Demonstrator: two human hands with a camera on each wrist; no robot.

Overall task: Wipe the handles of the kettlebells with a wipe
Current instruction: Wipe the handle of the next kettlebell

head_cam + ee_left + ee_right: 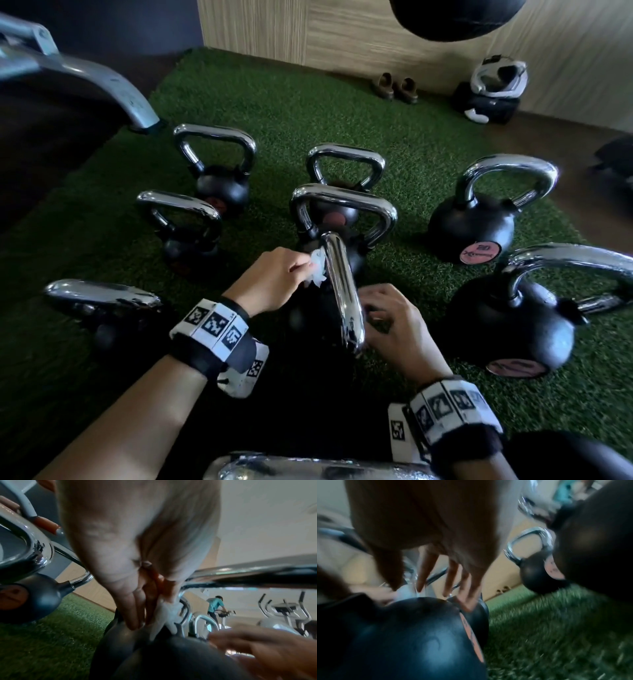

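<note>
Several black kettlebells with chrome handles stand on green turf (260,102). The nearest middle one has its handle (342,294) pointing away from me, over its black body (419,635). My left hand (301,270) pinches a crumpled white wipe (317,272) against the left side of that handle near its far end. In the left wrist view the wipe (164,616) hangs from the fingertips (135,623) down by the handle's base. My right hand (373,308) hovers just right of the handle with fingers (423,574) spread and holding nothing.
Other kettlebells stand around: two at the left (215,164), one behind (344,164), two larger ones at the right (479,219). A grey machine frame (102,78) rises at the upper left. Shoes (397,87) and a dark bag (486,102) lie by the wooden wall.
</note>
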